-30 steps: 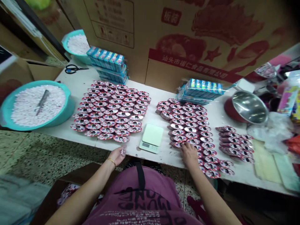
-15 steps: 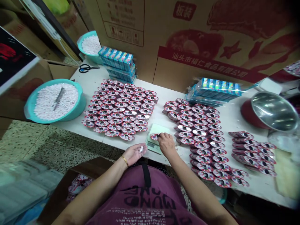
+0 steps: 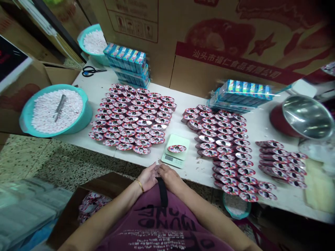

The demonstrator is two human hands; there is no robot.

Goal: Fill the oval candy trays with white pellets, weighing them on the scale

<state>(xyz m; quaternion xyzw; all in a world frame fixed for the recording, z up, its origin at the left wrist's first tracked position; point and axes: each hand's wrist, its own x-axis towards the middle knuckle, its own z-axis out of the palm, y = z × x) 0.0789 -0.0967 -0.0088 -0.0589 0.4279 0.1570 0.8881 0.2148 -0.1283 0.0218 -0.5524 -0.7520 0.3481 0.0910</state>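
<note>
One red-and-white packet [image 3: 181,149] with an oval top is standing on the pale green scale [image 3: 180,140], clear of both hands. The scale is sitting near the front edge of the white counter [image 3: 192,169], between two groups of like packets. The person's left hand [image 3: 147,177] is lying palm up just off that edge, below the scale, with a gold bracelet [image 3: 140,186] circling the wrist. The right hand [image 3: 170,178] is meeting it at the fingertips. Both sets of fingers are bunching close together; whether either is gripping anything cannot be told, the contact area being too small and partly covered.

The left group [image 3: 131,119] is standing in close rows, as is the right group [image 3: 225,143]. A smaller cluster [image 3: 280,162] is occupying the counter further right. At the left end, a turquoise basin [image 3: 87,115] is holding white pieces [image 3: 47,116], with a grey tool [image 3: 60,105] lying on them. Scissors [image 3: 89,71] are lying beyond, near stacked blue boxes [image 3: 125,58]. A steel bowl [image 3: 307,116] is sitting at the right
</note>
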